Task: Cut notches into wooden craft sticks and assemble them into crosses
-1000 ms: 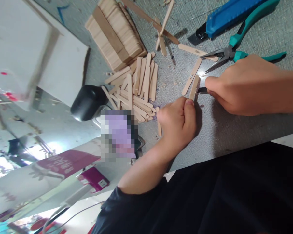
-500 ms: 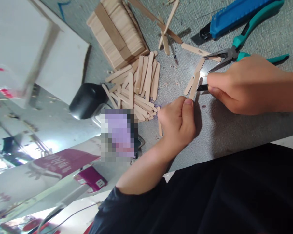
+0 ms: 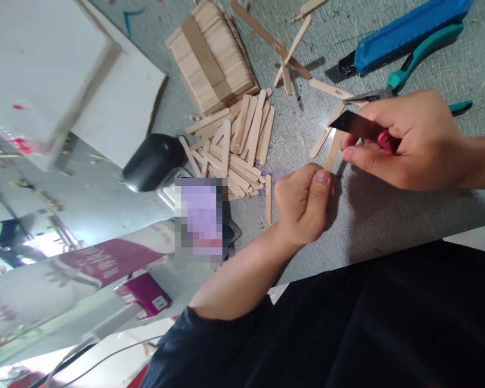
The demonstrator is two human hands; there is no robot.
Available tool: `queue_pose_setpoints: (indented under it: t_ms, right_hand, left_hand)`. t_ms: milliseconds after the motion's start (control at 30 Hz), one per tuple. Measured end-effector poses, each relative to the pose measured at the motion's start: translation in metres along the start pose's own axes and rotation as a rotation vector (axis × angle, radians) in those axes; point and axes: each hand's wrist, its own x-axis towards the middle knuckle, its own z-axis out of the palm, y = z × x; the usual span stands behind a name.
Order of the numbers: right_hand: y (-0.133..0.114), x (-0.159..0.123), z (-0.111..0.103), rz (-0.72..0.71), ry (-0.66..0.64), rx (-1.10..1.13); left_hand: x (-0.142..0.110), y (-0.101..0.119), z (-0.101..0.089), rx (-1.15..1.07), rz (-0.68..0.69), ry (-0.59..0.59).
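My left hand (image 3: 305, 202) is closed on the lower end of a wooden craft stick (image 3: 332, 151), thumb on top. The stick's far part points up and away from me. My right hand (image 3: 408, 140) grips a utility knife by its red handle (image 3: 386, 141), mostly hidden in the fist. Its dark, wide blade (image 3: 351, 123) juts out to the left, over the upper end of the held stick; whether it touches the wood I cannot tell. Another craft stick (image 3: 319, 143) lies just behind, and needle-nose pliers (image 3: 396, 81) with teal handles are partly covered by my right hand.
A loose pile of craft sticks (image 3: 236, 151) and a banded bundle (image 3: 214, 59) lie to the left. A blue box cutter (image 3: 412, 35) is at the back right. Crossed sticks (image 3: 286, 59) stand behind. A blurred-out phone (image 3: 202, 221) and a black rounded object (image 3: 153, 161) sit further left.
My right hand has turned and lifted, so the knife's blade now shows its broad side, higher over the stick. My left hand still holds the stick. The whole view has shifted slightly.
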Motion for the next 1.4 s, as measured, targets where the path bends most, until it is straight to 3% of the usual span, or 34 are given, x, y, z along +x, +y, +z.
queue_pose_setpoints:
  t_ms: [133,300,433,733,900,1100,1267,1400]
  right_hand:
    - [-0.007,-0.001,0.003,0.162,0.031,0.029]
    - [-0.011,-0.001,0.005,0.231,-0.027,-0.110]
    - [-0.009,-0.001,0.008,0.238,-0.034,-0.201]
    - [-0.006,-0.002,0.008,0.193,0.007,-0.052]
    - [-0.008,-0.002,0.009,0.202,0.034,0.067]
    - [-0.012,0.001,0.003,0.195,-0.047,0.195]
    - [-0.011,0.002,0.007,0.254,-0.002,0.125]
    - [-0.006,0.002,0.008,0.264,-0.041,0.032]
  left_hand:
    - [0.003,0.001,-0.001,0.031,0.031,-0.032]
    - [0.004,0.001,-0.002,0.024,0.041,-0.066]
    - [0.003,0.001,-0.003,-0.009,0.053,-0.087]
    - [0.007,0.000,-0.002,-0.028,0.090,-0.088]
    - [0.005,0.000,-0.002,0.080,0.078,-0.083]
    - [0.008,-0.001,0.000,0.139,0.248,-0.053]
    - [0.007,-0.003,0.002,0.220,0.245,-0.023]
    - [0.004,-0.004,0.003,0.279,0.225,0.013]
